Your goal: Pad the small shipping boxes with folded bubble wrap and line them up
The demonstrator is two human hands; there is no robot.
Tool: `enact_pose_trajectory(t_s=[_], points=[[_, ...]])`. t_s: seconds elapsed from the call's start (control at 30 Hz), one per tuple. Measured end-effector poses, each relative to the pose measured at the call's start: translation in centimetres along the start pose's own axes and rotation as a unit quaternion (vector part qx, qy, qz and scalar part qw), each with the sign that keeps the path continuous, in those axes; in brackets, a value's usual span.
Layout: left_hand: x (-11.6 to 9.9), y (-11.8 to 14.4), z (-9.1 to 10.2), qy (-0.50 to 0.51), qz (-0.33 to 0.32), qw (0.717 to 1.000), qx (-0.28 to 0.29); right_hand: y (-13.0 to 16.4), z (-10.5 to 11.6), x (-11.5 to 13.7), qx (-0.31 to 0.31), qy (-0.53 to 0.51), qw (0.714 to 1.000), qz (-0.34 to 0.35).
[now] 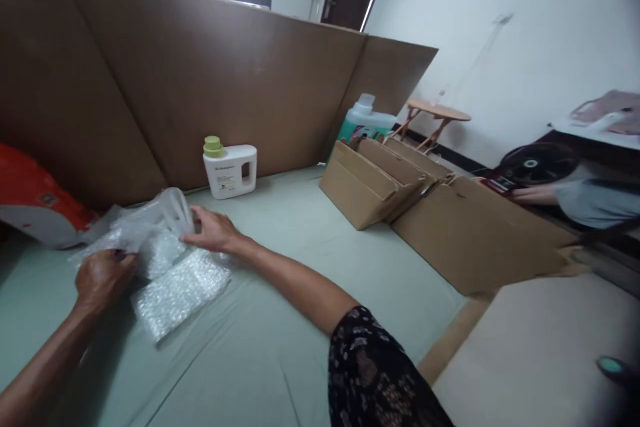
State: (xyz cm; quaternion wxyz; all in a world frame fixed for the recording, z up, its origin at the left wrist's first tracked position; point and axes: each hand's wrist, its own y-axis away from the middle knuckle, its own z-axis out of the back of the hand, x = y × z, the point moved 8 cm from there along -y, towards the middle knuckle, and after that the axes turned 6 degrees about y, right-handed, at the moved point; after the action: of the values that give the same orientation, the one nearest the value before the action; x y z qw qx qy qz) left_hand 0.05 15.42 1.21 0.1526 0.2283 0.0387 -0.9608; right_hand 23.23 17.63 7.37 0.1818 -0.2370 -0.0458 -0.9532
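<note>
Clear bubble wrap [183,290] lies in a flat folded piece on the pale green cloth, with looser crumpled plastic wrap [133,230] heaped behind it. My left hand [104,277] is closed at the near left side of this heap, its fingertips partly hidden in the plastic. On the heap's right side, my right hand [214,230] pinches the wrap between thumb and fingers, beside a raised translucent fold [176,208]. Just beyond my right hand stands a white jug [227,177] with a green cap, upright and apart from it.
A red and white bag [40,197] sits at the left. Tall cardboard [225,73] walls the back. Cardboard boxes [355,187] and a bottle of green liquid [365,121] stand right of centre. Another person's hand [535,195] is at far right, near a black fan [537,163].
</note>
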Motion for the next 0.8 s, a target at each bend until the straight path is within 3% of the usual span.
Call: enact_pose_trajectory(t_s=[0.07, 0.17, 0.27, 0.3, 0.33, 0.37, 0.4, 0.5, 0.57, 0.67, 0.73, 0.8], points=[[-1.0, 0.8, -1.0, 0.007, -0.033, 0.999, 0.040, 3.4, 2.9, -1.3, -0.051, 0.029, 0.997, 0.052], [-2.3, 2.7, -1.0, 0.041, -0.084, 0.993, 0.074, 9.5, 11.8, -6.1, -0.188, 0.141, 0.971, 0.030], [-2.7, 5.5, 1.1, 0.069, -0.137, 0.987, 0.039, 14.9, 22.0, -13.3, -0.296, 0.287, 0.902, -0.124], [-2.7, 6.8, 2.0, 0.076, -0.149, 0.986, 0.020, 16.1, 24.4, -16.0, -0.282, 0.326, 0.878, -0.208], [-2.5, 8.1, 2.7, 0.085, -0.155, 0.984, 0.006, 17.1, 25.9, -18.8, -0.228, 0.349, 0.861, -0.292], [-2.3, 9.4, 3.3, 0.097, -0.156, 0.983, -0.006, 17.6, 26.4, -20.8, -0.159, 0.350, 0.862, -0.331], [-2.1, 10.8, 3.7, 0.110, -0.155, 0.982, -0.014, 18.0, 26.8, -21.8, -0.128, 0.348, 0.864, -0.340], [-1.8, 14.8, 3.7, 0.161, -0.157, 0.974, -0.015, 18.8, 25.9, -21.6, -0.088, 0.341, 0.884, -0.307], [-2.0, 17.1, 3.1, 0.192, -0.167, 0.967, -0.004, 19.9, 24.4, -20.0, -0.090, 0.345, 0.897, -0.262], [-2.7, 19.9, 2.6, 0.216, -0.180, 0.960, -0.004, 22.4, 21.9, -16.3, -0.112, 0.329, 0.929, -0.125], [-3.8, 21.4, 2.6, 0.225, -0.186, 0.956, -0.013, 24.9, 20.8, -13.7, -0.145, 0.289, 0.946, -0.027], [-5.4, 22.6, 2.4, 0.232, -0.200, 0.952, -0.014, 27.4, 20.1, -11.6, -0.169, 0.239, 0.956, 0.027]])
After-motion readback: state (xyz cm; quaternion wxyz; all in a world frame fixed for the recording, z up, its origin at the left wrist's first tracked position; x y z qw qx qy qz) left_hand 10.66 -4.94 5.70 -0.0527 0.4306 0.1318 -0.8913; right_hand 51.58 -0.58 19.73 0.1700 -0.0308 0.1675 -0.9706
